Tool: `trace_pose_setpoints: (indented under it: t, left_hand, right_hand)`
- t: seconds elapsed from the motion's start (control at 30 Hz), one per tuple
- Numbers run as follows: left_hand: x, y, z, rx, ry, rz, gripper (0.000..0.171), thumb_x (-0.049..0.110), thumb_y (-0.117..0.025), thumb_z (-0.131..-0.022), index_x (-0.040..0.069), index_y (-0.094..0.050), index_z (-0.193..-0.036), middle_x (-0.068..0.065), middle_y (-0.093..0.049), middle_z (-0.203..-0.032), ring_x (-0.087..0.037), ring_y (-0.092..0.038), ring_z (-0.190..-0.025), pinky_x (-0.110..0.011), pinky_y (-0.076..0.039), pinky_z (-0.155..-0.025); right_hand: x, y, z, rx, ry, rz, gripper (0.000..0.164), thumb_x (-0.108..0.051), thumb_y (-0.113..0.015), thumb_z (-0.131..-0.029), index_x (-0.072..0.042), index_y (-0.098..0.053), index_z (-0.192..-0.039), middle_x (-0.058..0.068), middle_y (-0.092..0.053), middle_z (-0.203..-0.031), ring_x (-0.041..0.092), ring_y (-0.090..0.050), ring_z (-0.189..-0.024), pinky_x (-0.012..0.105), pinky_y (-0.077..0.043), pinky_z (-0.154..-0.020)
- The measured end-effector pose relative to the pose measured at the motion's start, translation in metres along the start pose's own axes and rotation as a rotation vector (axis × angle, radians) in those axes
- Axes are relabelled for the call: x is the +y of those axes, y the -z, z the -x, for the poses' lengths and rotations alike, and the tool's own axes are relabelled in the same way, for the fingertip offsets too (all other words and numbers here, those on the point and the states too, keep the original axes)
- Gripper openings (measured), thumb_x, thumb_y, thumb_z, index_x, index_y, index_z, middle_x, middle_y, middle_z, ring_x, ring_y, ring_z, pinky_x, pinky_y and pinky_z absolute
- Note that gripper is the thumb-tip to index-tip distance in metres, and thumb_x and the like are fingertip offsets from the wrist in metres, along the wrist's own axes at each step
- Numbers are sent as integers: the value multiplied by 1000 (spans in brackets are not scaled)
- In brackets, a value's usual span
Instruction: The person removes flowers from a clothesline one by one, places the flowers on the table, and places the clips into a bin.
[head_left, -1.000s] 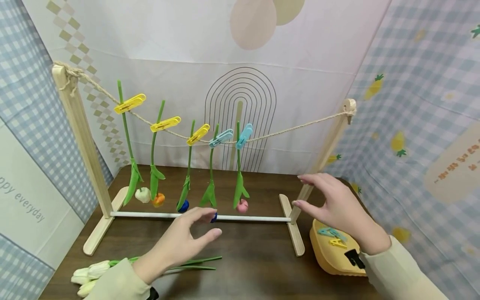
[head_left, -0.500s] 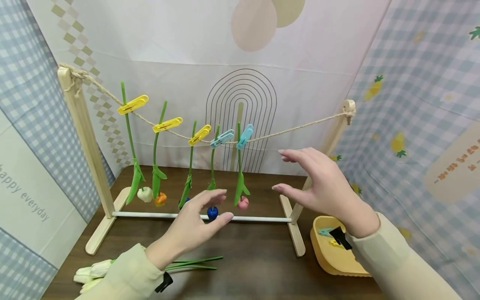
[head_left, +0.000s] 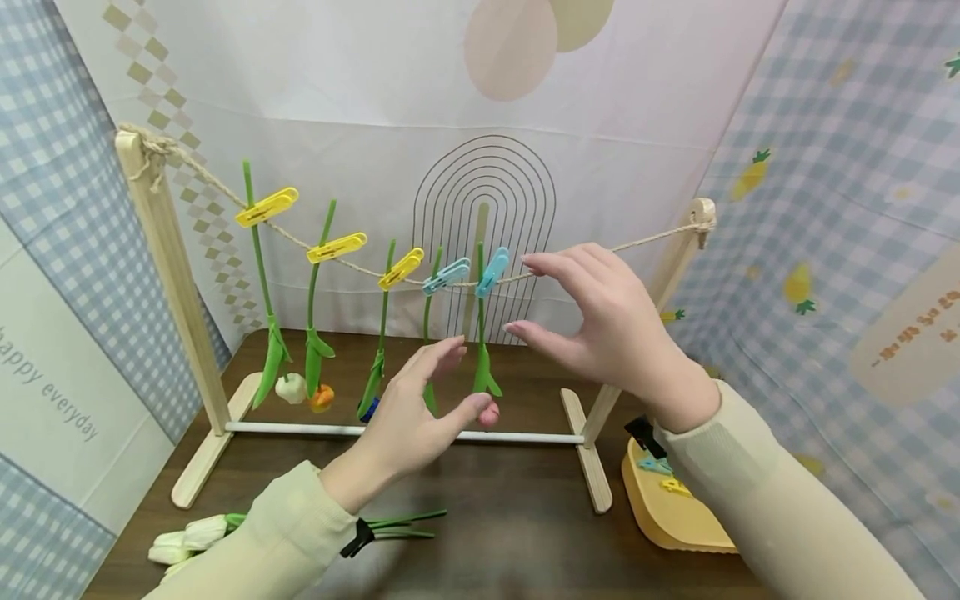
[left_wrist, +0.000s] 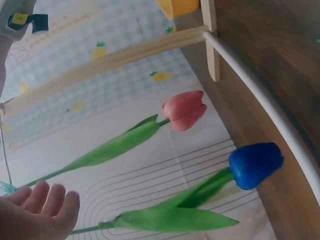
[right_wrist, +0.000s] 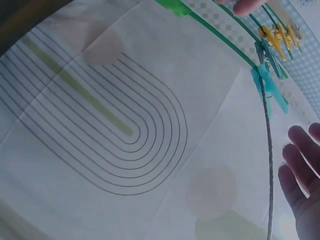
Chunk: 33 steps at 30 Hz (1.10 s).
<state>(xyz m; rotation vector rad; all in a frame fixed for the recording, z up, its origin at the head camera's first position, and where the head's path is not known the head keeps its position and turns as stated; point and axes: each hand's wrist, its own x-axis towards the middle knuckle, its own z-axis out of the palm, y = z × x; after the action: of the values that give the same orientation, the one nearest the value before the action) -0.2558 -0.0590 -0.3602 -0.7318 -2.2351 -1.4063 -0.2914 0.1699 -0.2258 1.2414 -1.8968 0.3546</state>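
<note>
Artificial tulips hang head down from a sagging rope (head_left: 652, 239), each stem held by a clothespin. Three clothespins at the left are yellow, such as this yellow clothespin (head_left: 337, 247); two nearer the middle are blue. My right hand (head_left: 607, 321), thumb and fingers spread apart, is just right of the last blue clothespin (head_left: 492, 272) and holds nothing. Lower down, my left hand (head_left: 416, 417) is in front of the pink tulip (left_wrist: 184, 110) and a blue tulip (left_wrist: 256, 165), its fingers loosely bent around nothing. In the head view it hides that blue bloom.
A wooden stand with a left post (head_left: 176, 292) and a white crossbar (head_left: 292, 429) carries the rope. White tulips (head_left: 187, 537) lie at the table's front left. A yellow tray (head_left: 667, 517) at the right contains blue and yellow clothespins. Printed cloth (head_left: 337, 83) hangs behind.
My right hand has moved up and left, from near the right post toward the last blue clothespin. My left hand has risen and shifted right, now overlapping the pink tulip. The clipped tulips stay put.
</note>
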Motion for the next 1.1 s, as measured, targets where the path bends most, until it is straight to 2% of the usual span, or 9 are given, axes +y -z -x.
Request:
trace_pose_setpoints:
  t: [0.13,0.33,0.57,0.67,0.93,1.0,1.1]
  left_hand:
    - [4,-5,-8,19,-12,33,70,42,-71,-87,20,-39,-146,6,-46,-139,-12,-46,-128,-41,-41,-103]
    - [7,-14,-20,87,-35,82,70,39,-69,-89,16,-37,-147,4,-44,-140,-14,-44,-129,-33,-37,-106]
    - [4,-20,-32,98,-29,169,67,32,-66,-93,13,-34,-148,-2,-44,-144,-14,-42,-132,-30,-36,-107]
    - [3,-22,-35,117,-49,176,61,28,-65,-94,11,-38,-146,-1,-48,-139,-11,-46,-128,-30,-38,-105]
    - [6,-25,-39,171,-131,189,46,10,-63,-94,4,-48,-137,-8,-57,-121,-17,-55,-112,-31,-46,-98]
    - [10,-24,-39,180,-130,202,43,5,-63,-94,0,-49,-134,-10,-58,-118,-20,-57,-109,-34,-47,-96]
    - [24,-20,-38,188,-124,222,37,-3,-61,-92,-6,-51,-128,-16,-60,-111,-27,-59,-104,-39,-49,-93]
  right_hand:
    - [1,-6,-10,9,-13,37,57,-38,-76,-81,-1,-62,-122,11,-66,-106,28,-57,-96,40,-44,-86]
    - [5,-15,-21,-7,-58,104,53,-36,-74,-83,-1,-62,-121,13,-66,-108,30,-58,-99,45,-44,-89]
    - [8,-24,-25,-72,-100,204,49,-36,-71,-87,0,-63,-119,14,-66,-109,34,-57,-101,47,-42,-90]
    - [8,-27,-25,-88,-99,217,44,-34,-70,-88,0,-65,-117,13,-67,-107,33,-57,-101,46,-41,-92]
    - [6,-27,-24,-76,-79,223,38,-29,-69,-89,0,-66,-113,12,-67,-103,32,-57,-99,46,-41,-91]
    - [5,-27,-25,-79,-82,224,38,-30,-68,-90,0,-66,-114,12,-67,-104,32,-57,-99,46,-41,-91]
    - [4,-28,-25,-85,-84,223,37,-30,-64,-92,0,-67,-114,12,-67,-103,31,-57,-99,46,-40,-93]
